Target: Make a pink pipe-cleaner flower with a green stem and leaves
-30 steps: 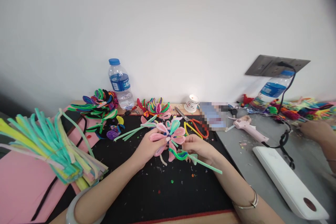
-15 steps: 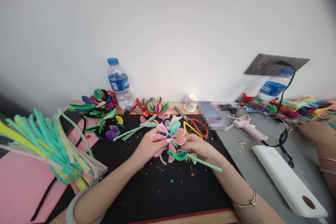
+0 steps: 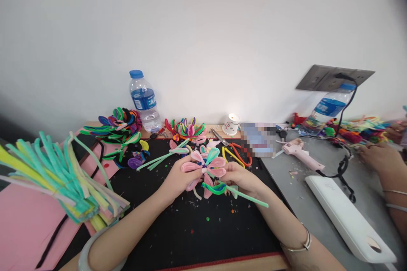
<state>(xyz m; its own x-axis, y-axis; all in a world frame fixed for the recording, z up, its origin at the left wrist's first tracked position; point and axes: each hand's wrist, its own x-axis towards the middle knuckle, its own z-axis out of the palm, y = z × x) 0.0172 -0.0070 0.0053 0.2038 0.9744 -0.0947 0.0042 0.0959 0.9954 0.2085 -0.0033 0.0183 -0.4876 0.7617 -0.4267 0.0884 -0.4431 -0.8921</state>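
Observation:
Both my hands hold a pipe-cleaner flower (image 3: 208, 165) with pink and teal petals over a black mat (image 3: 190, 224). My left hand (image 3: 178, 175) is closed on its left petals. My right hand (image 3: 240, 178) is closed at the flower's base, pinching a mint-green stem (image 3: 252, 199) with a green curled leaf that sticks out to the lower right. Loose green stems (image 3: 162, 159) lie on the mat just left of the flower.
A bundle of green and yellow pipe cleaners (image 3: 60, 178) lies at the left on pink sheets. Finished flowers (image 3: 119, 125), two water bottles (image 3: 144, 101), a candle (image 3: 231, 125), scissors (image 3: 233, 150), a pink glue gun (image 3: 300, 154) and a white power strip (image 3: 348, 220) surround the mat. Another person's hand (image 3: 380, 156) works at the far right.
The flower and my hands have barely shifted. The other person's hand at the far right has moved slightly up and back.

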